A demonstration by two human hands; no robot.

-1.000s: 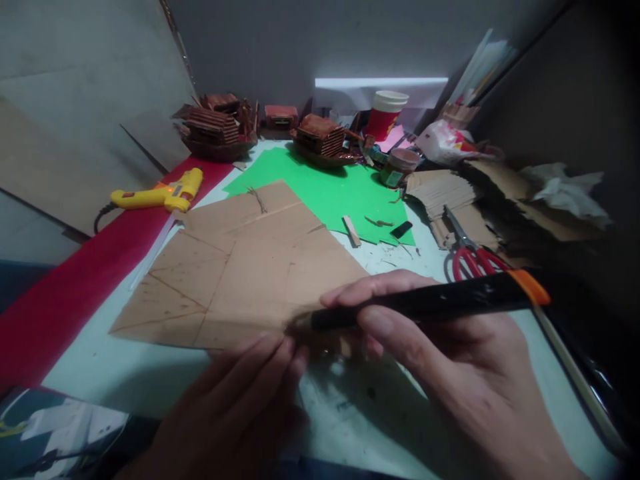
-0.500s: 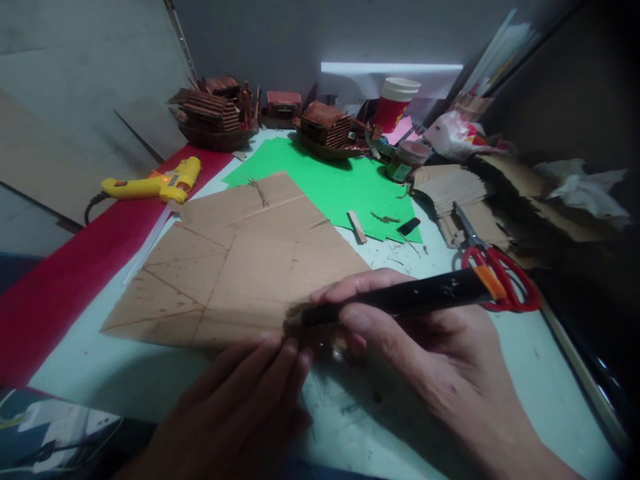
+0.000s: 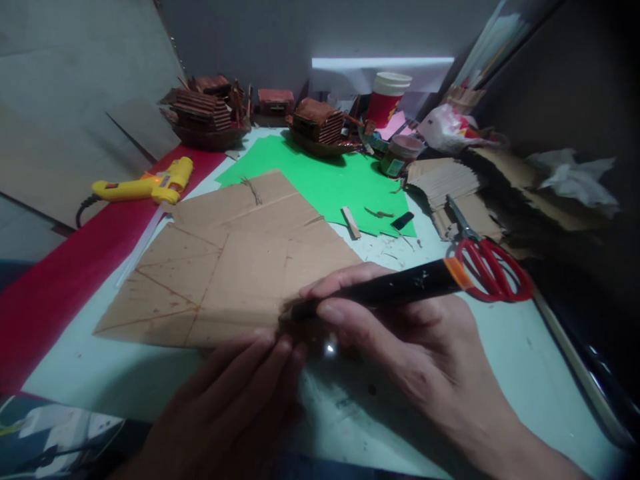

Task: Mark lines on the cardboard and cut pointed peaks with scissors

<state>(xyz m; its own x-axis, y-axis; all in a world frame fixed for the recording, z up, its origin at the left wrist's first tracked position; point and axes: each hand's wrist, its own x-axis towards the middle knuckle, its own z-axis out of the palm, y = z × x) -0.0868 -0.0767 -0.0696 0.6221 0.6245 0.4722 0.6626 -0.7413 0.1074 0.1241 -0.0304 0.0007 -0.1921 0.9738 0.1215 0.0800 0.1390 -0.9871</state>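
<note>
A brown cardboard sheet [image 3: 240,260] with reddish-brown lines lies on the pale table. My right hand [image 3: 400,333] is closed around a thick black pen-like tool [image 3: 400,283] with an orange band at its rear end. Its tip meets the cardboard near the sheet's front edge. Beside that tip, my left hand [image 3: 245,393] rests with fingers together at the sheet's front edge, in shadow. Whether those fingers grip anything cannot be made out. A small bright glint shows below the tool's tip.
Red-handled scissors [image 3: 493,270] lie at the right, by torn cardboard pieces [image 3: 445,183]. A yellow glue gun [image 3: 145,187] rests on red paper [image 3: 95,267]. Green paper [image 3: 345,183], model boats [image 3: 320,127] and a red cup [image 3: 387,100] stand or lie behind.
The whole view has shifted slightly, so things appear a little further left. Both hands keep nearly the same place on the cardboard, and the tool stays in my right hand.
</note>
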